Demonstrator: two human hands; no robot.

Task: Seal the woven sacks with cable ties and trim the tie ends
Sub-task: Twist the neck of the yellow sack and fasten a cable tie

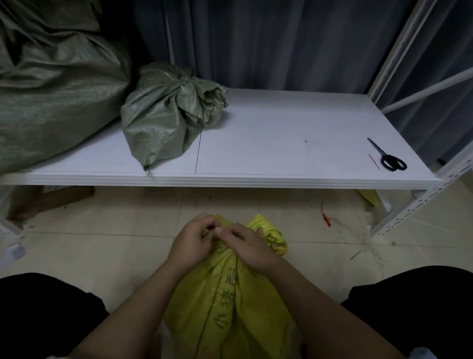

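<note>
Both hands are clutching the bunched neck of the bulging yellow woven sack (228,301) on the floor: left hand (195,240) and right hand (249,246) gripping, fingertips meeting; contents hidden.

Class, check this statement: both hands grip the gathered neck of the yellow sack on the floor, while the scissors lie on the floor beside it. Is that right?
Not quite. In the head view the scissors lie on the white shelf, near its right end, not on the floor. The rest holds: the left hand and right hand grip the gathered neck of the yellow sack on the floor.
</note>
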